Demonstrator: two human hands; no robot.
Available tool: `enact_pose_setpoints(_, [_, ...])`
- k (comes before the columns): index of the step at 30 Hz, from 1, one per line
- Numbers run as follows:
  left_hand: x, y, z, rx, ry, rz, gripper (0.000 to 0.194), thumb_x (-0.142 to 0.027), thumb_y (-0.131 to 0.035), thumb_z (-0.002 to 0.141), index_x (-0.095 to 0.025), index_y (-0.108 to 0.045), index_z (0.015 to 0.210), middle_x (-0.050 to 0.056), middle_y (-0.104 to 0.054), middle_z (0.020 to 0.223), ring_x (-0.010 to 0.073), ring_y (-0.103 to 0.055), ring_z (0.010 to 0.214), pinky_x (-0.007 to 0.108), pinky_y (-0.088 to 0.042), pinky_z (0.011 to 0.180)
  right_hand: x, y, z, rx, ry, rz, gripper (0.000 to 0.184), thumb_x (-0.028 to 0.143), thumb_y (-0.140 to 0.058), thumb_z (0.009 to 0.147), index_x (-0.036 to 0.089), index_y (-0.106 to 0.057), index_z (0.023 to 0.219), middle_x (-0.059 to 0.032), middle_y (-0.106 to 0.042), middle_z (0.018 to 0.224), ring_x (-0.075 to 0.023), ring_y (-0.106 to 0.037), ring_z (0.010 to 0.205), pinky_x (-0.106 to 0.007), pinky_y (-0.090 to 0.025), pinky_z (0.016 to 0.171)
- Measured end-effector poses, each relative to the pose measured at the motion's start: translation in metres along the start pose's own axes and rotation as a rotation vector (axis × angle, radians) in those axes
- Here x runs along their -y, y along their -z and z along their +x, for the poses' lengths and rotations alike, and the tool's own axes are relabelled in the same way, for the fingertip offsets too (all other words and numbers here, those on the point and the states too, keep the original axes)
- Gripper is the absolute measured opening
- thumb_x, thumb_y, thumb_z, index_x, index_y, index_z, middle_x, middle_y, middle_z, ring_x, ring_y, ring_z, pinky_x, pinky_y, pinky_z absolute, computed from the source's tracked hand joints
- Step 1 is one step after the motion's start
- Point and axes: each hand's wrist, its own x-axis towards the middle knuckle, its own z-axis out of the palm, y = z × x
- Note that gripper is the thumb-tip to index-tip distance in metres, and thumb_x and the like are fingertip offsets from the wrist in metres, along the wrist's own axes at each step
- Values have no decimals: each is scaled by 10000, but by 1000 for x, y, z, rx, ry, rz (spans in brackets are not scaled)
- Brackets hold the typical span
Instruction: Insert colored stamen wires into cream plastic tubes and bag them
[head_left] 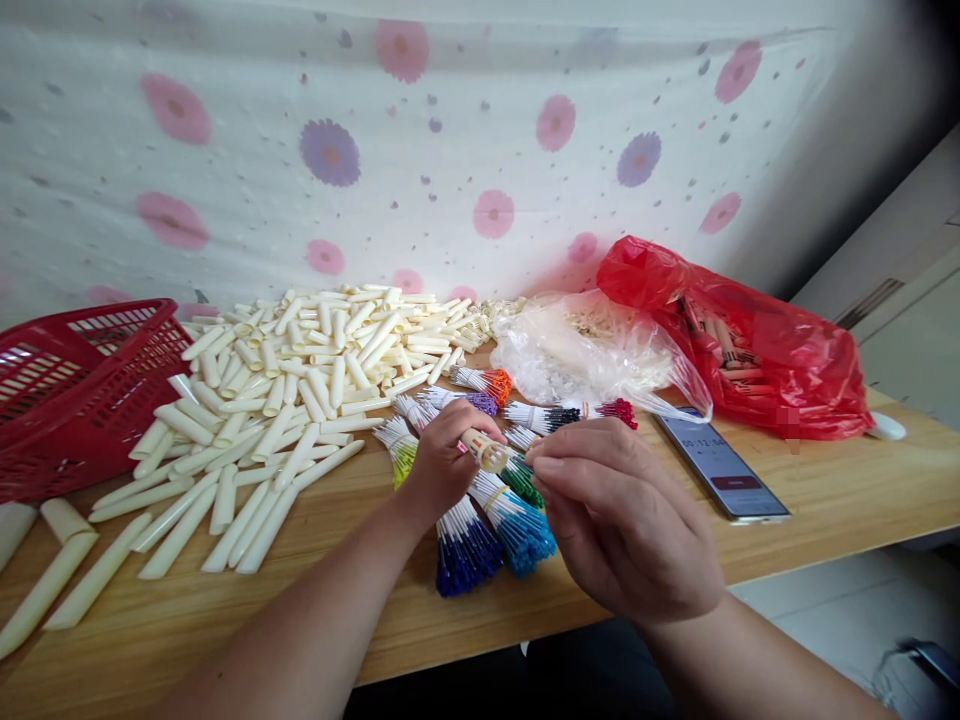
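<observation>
My left hand [442,460] is closed around a short cream pen barrel [489,452], whose open end faces right and shows small coloured bits inside. My right hand [626,510] pinches a thin white pen refill [517,456] at the mouth of the barrel; most of it is hidden by the fingers. Below and around both hands lie banded bundles of white refills with coloured ends: dark blue refills [466,550], light blue refills [521,525], green refills [523,482], yellow refills [399,450], black refills [551,417], orange refills [487,381] and purple refills [472,400].
A big heap of cream plastic tubes [315,370] covers the table's left side, beside a red basket [82,400]. At the back right are a clear plastic bag [585,350] and a red bag [795,350] with parts inside. A phone [724,465] running a timer lies at right.
</observation>
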Motion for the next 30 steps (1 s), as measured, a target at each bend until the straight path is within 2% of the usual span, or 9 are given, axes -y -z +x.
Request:
enact_pose_setpoints(3, [2,0,0,-11,-18,17,95,-186,-582,817,-195,-612,727,5,-590,724,158,-537,718,307,-447,668,2,0,-4,-13,-19,-28,290,-13,-565,762,134,-594,1011,-103,-661,875,-165,-640,818,-320,-577,678])
enact_pose_setpoints(8, [3,0,0,-33,-90,39,46,-153,-597,801,-194,-611,786,-1,-578,758,149,-534,748,286,-440,684,6,0,-10,-3,30,-76,298,4,-608,747,123,-596,1020,-112,-666,876,-185,-641,839,-343,-585,696])
enact_pose_setpoints(11, [4,1,-2,-23,-88,34,41,-207,-574,838,-194,-605,814,8,-566,777,153,-526,756,288,-433,681,4,-4,-11,-35,-54,-45,299,-4,-598,753,144,-600,1014,-105,-670,874,-170,-644,801,-326,-576,672])
enact_pose_setpoints(15, [2,4,-3,22,-88,51,194,-376,-535,872,-192,-595,899,29,-548,825,175,-516,804,313,-433,724,-3,-13,-15,-107,-182,26,265,-14,-601,759,169,-606,951,-71,-668,824,-156,-642,771,-299,-551,654])
enact_pose_setpoints(19, [-4,8,-2,84,-111,114,457,-585,-439,850,-183,-564,1029,68,-543,936,216,-504,915,362,-425,813,-10,-14,-21,-51,-237,-30,184,29,-633,765,170,-602,880,-56,-644,811,-151,-614,767,-304,-522,668])
enact_pose_setpoints(21, [-6,10,-1,110,-119,144,526,-611,-355,864,-176,-545,1089,82,-535,979,224,-495,948,375,-418,839,-14,-11,-22,-33,-258,-100,148,53,-648,764,165,-608,853,-54,-615,805,-148,-589,761,-299,-501,658])
enact_pose_setpoints(25, [-4,10,-2,117,-118,207,524,-556,-241,916,-177,-549,1107,87,-522,993,223,-483,975,381,-411,864,-21,-5,-23,33,-311,-162,89,84,-651,771,157,-624,813,-49,-570,787,-148,-552,749,-299,-472,640])
enact_pose_setpoints(30, [-1,8,-2,58,-158,302,490,-546,-279,910,-174,-578,1018,82,-497,960,220,-476,967,371,-413,850,-23,0,-26,95,-338,-210,84,92,-619,797,169,-644,819,-46,-580,798,-146,-550,739,-304,-467,643])
